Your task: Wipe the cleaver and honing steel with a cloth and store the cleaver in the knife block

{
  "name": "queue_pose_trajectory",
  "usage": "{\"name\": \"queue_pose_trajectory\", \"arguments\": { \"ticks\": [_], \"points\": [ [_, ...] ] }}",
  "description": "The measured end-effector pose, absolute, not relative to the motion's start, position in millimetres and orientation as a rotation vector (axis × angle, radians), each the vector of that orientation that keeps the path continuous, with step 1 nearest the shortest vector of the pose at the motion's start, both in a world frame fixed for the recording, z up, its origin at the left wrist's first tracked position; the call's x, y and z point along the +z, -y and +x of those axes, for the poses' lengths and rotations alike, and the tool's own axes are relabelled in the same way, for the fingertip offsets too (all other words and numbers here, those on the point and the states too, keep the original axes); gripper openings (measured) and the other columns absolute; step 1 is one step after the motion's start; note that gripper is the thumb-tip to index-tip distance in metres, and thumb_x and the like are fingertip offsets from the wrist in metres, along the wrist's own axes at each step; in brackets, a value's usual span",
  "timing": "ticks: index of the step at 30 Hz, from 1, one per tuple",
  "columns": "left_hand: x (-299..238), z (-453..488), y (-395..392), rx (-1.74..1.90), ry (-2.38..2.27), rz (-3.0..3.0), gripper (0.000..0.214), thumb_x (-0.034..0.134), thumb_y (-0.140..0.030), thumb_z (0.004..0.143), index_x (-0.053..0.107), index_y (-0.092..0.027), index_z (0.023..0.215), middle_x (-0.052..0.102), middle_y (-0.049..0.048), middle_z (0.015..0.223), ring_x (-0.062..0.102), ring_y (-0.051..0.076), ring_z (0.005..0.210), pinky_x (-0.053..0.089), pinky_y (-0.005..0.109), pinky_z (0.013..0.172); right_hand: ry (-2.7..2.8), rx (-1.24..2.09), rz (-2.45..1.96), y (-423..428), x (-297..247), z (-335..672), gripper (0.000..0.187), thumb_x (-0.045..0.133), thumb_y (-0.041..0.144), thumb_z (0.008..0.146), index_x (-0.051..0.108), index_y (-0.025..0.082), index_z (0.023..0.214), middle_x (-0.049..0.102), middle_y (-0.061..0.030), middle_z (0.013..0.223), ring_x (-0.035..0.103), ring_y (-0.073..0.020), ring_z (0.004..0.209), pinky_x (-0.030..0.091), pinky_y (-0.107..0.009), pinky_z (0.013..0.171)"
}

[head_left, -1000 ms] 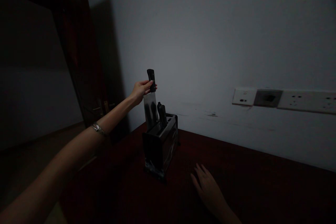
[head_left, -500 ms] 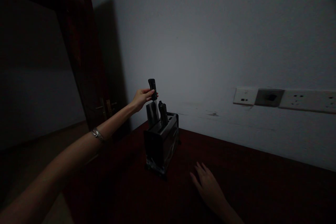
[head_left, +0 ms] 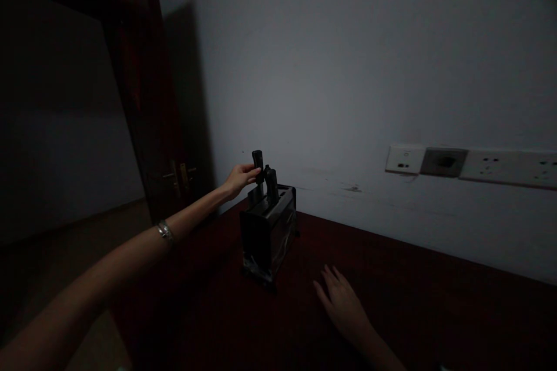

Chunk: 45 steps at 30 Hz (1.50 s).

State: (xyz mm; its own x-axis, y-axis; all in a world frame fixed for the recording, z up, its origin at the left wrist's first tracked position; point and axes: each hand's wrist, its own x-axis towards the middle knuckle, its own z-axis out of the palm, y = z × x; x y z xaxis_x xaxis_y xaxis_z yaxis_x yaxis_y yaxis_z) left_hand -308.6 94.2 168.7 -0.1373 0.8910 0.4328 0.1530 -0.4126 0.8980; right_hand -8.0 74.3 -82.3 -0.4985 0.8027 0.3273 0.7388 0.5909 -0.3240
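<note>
My left hand (head_left: 242, 178) is closed on the black handle of a knife (head_left: 258, 162). The knife stands nearly upright, and most of its blade is down in a dark knife block (head_left: 278, 232). Just right of it, other black handles (head_left: 272, 185) stick up from the block's top. The block rests on the dark red table (head_left: 348, 243) near the wall. In front and to the right, my right hand (head_left: 343, 304) lies palm down on the table, fingers stretched and apart, holding nothing.
Behind the table is a pale wall (head_left: 331, 81), with a row of sockets (head_left: 487, 165) and a switch plate at the right. A dark red door with a metal handle (head_left: 185, 177) stands at the left.
My left hand has lowered the knife, so its wide blade, largely exposed before, is now mostly inside the block. My right hand has stayed in about the same place.
</note>
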Motion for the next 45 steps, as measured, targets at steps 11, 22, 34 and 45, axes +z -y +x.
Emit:
{"name": "queue_pose_trajectory", "arguments": {
  "ticks": [11, 22, 34, 45],
  "points": [
    [145.0, -300.2, -77.2, 1.541, -1.232, 1.465, 0.022, 0.072, -0.025, 0.062, 0.067, -0.012, 0.079, 0.068, 0.006, 0.08, 0.062, 0.018, 0.079, 0.046, 0.035, 0.082, 2.359, 0.21, -1.247, -73.9, -81.2, -8.2, 0.062, 0.03, 0.049, 0.085, 0.052, 0.003, 0.12, 0.047, -0.0168, 0.13, 0.035, -0.032, 0.125, 0.029, -0.045, 0.103],
    [136.7, -293.0, -69.6, 1.539, -1.274, 1.408, 0.022, 0.072, -0.025, 0.061, 0.063, -0.012, 0.077, 0.066, 0.0046, 0.073, 0.062, 0.018, 0.074, 0.047, 0.033, 0.073, 2.387, 0.199, -1.261, -69.8, -75.6, -7.6, 0.062, 0.028, 0.048, 0.086, 0.05, 0.002, 0.122, 0.046, -0.017, 0.131, 0.033, -0.0315, 0.126, 0.028, -0.045, 0.103],
    [142.0, -289.1, -54.2, 1.505, -1.384, 1.494, 0.031, 0.069, -0.02, 0.057, 0.065, -0.015, 0.087, 0.067, 0.0045, 0.081, 0.061, 0.021, 0.08, 0.044, 0.031, 0.071, 2.393, 0.17, -1.239, -70.1, -79.4, -7.1, 0.061, 0.026, 0.046, 0.087, 0.049, 0.002, 0.122, 0.046, -0.017, 0.13, 0.033, -0.0303, 0.126, 0.029, -0.044, 0.103],
    [144.6, -324.5, -62.5, 1.88, -1.422, 1.359, 0.047, 0.051, -0.02, 0.067, 0.052, -0.014, 0.114, 0.06, 0.0093, 0.112, 0.054, 0.019, 0.104, 0.04, 0.032, 0.088, 2.409, 0.142, -1.255, -65.7, -74.5, -8.1, 0.059, 0.025, 0.042, 0.088, 0.049, 0.001, 0.122, 0.045, -0.0187, 0.131, 0.034, -0.0314, 0.126, 0.027, -0.044, 0.103]
  ]
}}
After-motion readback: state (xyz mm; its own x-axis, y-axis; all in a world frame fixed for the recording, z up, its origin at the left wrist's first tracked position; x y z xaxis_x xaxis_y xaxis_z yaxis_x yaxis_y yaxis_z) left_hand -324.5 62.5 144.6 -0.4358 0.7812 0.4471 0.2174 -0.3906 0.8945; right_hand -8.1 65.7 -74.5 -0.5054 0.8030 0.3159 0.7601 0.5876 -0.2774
